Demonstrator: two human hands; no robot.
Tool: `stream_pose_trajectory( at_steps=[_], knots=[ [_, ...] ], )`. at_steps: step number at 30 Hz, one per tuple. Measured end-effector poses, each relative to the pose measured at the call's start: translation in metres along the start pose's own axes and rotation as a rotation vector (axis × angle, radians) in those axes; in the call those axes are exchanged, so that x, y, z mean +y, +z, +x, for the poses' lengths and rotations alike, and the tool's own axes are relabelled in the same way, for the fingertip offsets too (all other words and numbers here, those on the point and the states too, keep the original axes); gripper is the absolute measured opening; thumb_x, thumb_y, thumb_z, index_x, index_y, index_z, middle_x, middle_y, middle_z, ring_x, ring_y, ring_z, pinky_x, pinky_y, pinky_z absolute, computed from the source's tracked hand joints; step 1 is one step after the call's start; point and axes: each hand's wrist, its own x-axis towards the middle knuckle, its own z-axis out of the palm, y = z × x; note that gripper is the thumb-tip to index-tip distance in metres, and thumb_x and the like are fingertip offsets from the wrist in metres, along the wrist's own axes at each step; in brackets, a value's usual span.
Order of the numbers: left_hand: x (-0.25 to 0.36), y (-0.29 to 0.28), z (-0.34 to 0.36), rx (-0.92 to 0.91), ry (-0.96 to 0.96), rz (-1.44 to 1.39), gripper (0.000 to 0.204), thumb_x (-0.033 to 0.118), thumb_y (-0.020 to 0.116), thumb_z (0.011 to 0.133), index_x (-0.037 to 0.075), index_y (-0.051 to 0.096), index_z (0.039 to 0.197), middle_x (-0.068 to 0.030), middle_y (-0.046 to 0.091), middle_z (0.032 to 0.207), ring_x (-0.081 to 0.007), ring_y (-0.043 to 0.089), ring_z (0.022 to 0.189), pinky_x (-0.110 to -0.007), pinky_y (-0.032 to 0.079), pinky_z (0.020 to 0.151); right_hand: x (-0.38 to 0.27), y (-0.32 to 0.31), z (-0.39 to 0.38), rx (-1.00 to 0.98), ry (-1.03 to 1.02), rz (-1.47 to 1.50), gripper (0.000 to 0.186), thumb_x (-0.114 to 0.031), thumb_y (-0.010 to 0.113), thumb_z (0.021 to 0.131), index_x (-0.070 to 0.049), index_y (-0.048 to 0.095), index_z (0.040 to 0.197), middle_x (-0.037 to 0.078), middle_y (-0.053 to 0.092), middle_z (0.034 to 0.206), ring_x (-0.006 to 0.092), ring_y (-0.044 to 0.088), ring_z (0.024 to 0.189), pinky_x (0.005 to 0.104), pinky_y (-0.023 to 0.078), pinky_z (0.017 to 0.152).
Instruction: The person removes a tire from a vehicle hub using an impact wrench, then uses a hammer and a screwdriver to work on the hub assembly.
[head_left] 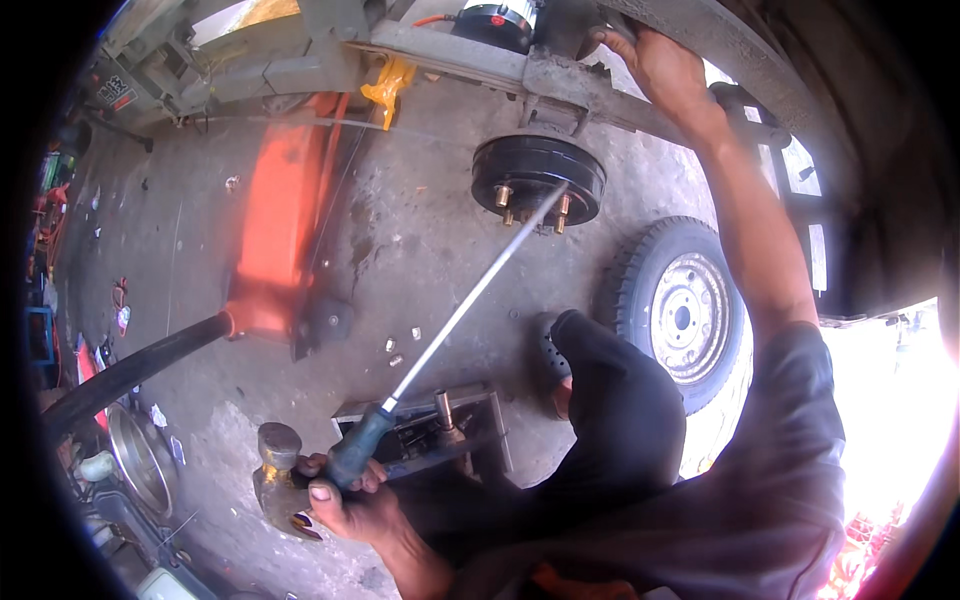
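My left hand [362, 505] is closed round the dark handle of a long screwdriver [470, 300]. The shaft slants up and away, its tip overlapping the face of a black brake drum [535, 165] with several brass-coloured studs. Against the same fingers shows the steel head of a hammer [280, 470]; whether the hand grips it too is hard to make out. My right hand [665, 80] reaches up to the grey metal frame [450, 50] at the top right. It appears curled round a dark part there, with most fingers hidden.
An orange floor jack [275, 210] with a black handle [135, 370] stands at left. A wheel with tyre [680, 310] leans near my knee. Below the screwdriver sits an open metal tray [500, 430] of parts. A yellow bracket [390, 90] hangs from the frame; a round metal basin [140, 460] lies lower left.
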Motion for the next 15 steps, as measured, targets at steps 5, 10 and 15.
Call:
stream_pose_trajectory(
  at_steps=[5,10,15],
  knots=[
    [-0.005,0.014,0.007,-0.035,0.022,-0.021,0.032,0.036,0.056,0.088,0.007,0.051,0.101,-0.0005,0.039,0.058,-0.0108,0.038,0.044,-0.024,0.029,0.04,0.022,0.031,-0.005,-0.035,0.149,-0.256,0.053,-0.053,0.053,0.084,-0.005,0.062,0.104,0.019,0.065,0.086,0.0359,0.062,0.081,0.044,0.049,0.068],
    [-0.001,0.019,0.014,-0.041,0.028,-0.024,0.032,0.037,0.055,0.089,0.007,0.052,0.102,-0.0009,0.039,0.058,-0.0104,0.037,0.042,-0.023,0.028,0.039,0.013,0.039,-0.018,0.151,0.058,-0.222,0.037,-0.029,0.066,0.078,-0.007,0.061,0.106,0.015,0.063,0.087,0.0339,0.061,0.078,0.0421,0.049,0.069],
    [-0.004,0.019,0.013,0.008,-0.006,-0.02,0.035,0.035,0.057,0.087,0.005,0.052,0.105,-0.0007,0.038,0.057,-0.0107,0.041,0.043,-0.023,0.034,0.038,0.018,0.049,-0.052,0.114,-0.001,-0.21,0.043,-0.017,0.067,0.072,-0.008,0.056,0.112,0.009,0.061,0.099,0.0261,0.056,0.094,0.0403,0.042,0.082]
  ],
)
